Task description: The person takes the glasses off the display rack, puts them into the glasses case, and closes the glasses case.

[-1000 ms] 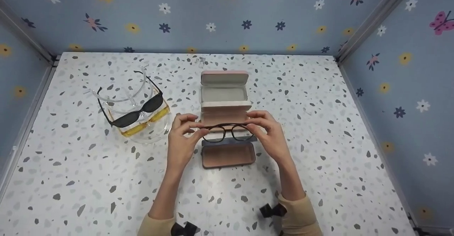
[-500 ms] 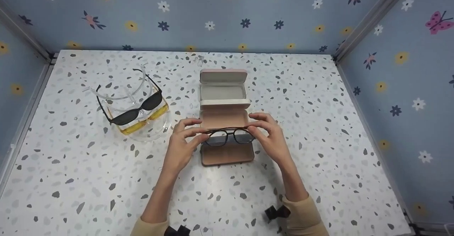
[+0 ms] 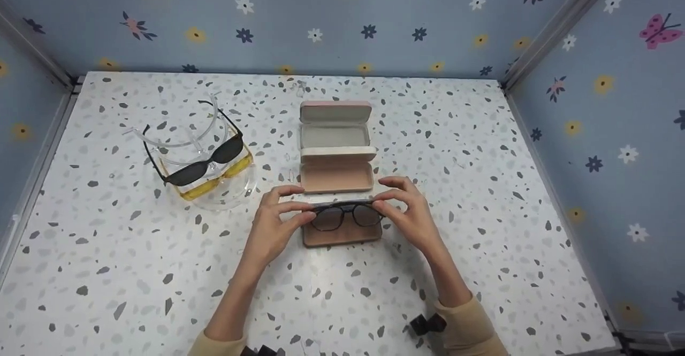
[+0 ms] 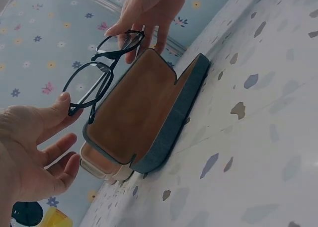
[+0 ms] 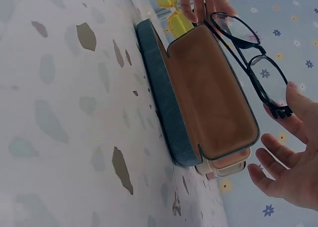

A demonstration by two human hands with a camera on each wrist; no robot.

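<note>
Black-framed eyeglasses (image 3: pixel 347 211) are held level over the nearest case, lenses facing me. My left hand (image 3: pixel 274 231) pinches one end of the frame between thumb and finger. At the opposite end, my right hand (image 3: pixel 411 218) pinches the frame the same way. Beneath is an open blue glasses case (image 4: pixel 181 115) with a brown lining, its lid standing up. Both wrist views show the eyeglasses (image 5: pixel 252 77) apart from the case, above its lid edge, with folded temples behind the lenses. The other fingers of each hand are spread loosely.
Behind stand two more open glasses cases, one pink-lined (image 3: pixel 337 178) and one grey-lined (image 3: pixel 335 136). To the left lie black sunglasses (image 3: pixel 188 174), yellow-lensed glasses (image 3: pixel 238 167) and clear goggles (image 3: pixel 227 202), overlapping. Patterned walls border the speckled table (image 3: pixel 481 227).
Both hands have brought the eyeglasses down and nearer to me, from over the gap behind the blue case to over the case itself. The grip at both ends is unchanged.
</note>
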